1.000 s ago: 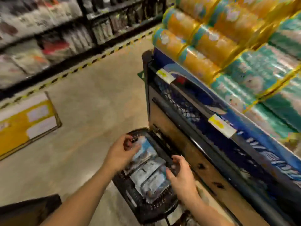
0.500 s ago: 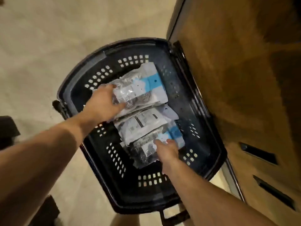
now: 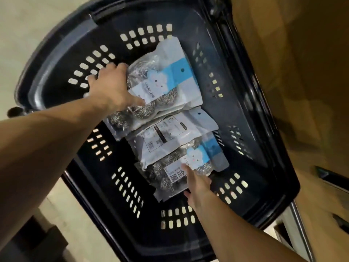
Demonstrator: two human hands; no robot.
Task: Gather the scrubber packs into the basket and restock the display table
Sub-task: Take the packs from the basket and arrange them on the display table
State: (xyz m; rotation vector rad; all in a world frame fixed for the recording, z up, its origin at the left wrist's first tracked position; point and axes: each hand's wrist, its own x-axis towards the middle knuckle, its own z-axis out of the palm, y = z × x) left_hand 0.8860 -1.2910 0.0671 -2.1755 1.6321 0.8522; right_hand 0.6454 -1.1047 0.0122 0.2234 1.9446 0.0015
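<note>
Scrubber packs (image 3: 166, 140): three flat plastic pouches of steel-wool balls, overlapped in a near-to-far row on the floor of the basket (image 3: 245, 129).
Basket: black, slotted plastic, fills most of the view and stands just beside the wooden panel.
Wooden panel (image 3: 302, 72): brown side of a fixture along the right.
Far pack (image 3: 170, 76): face up with a blue header; its near edge overlaps the middle pack.
Middle pack (image 3: 179, 127): printed back up, partly covered at both ends.
Near pack (image 3: 204, 154): face up, lying on the middle pack's near end.
Left hand (image 3: 111, 86): clamped on the far pack's left edge, thumb across its face, fingers curled over the side.
Right hand (image 3: 198, 188): at the near pack's near edge, one finger straight on the label; whether the others grip cannot be told.
Handling: probably light, with slick film and springy, lumpy contents. The pouches may slide over one another, so pinch an edge or header, or squeeze the row from both ends.
</note>
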